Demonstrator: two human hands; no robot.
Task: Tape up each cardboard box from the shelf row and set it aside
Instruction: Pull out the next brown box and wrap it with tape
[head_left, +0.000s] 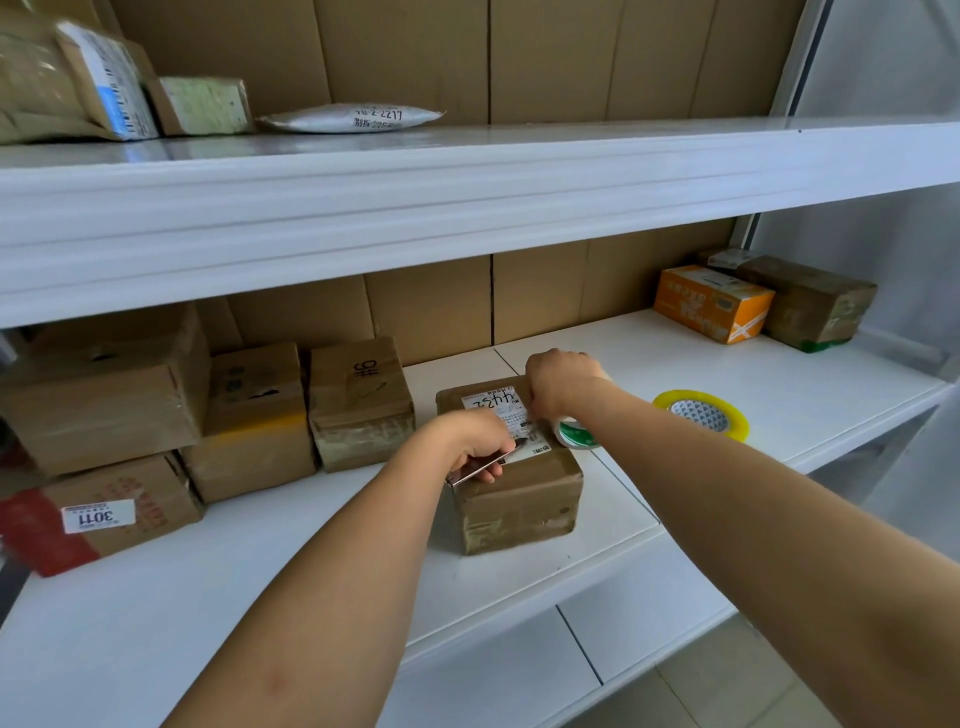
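Left hand (470, 441) – fingers pinching a metal cutter (480, 466) on the mid-shelf box (511, 467). Right hand (558, 382) curled at its far edge, seemingly holding green-white tape (574, 435). 2 tape rolls – 1 yellow (701, 414), right.

Seven brown cardboard boxes (511, 467) on the middle shelf (779, 374), one orange carton (711, 302), two tape rolls (701, 414), two hands (475, 441).

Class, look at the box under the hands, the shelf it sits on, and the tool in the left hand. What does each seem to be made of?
Box: brown cardboard, glossy where clear tape wraps it. Shelf: smooth white, probably painted metal or laminate. Tool: thin, grey, shiny, likely metal.
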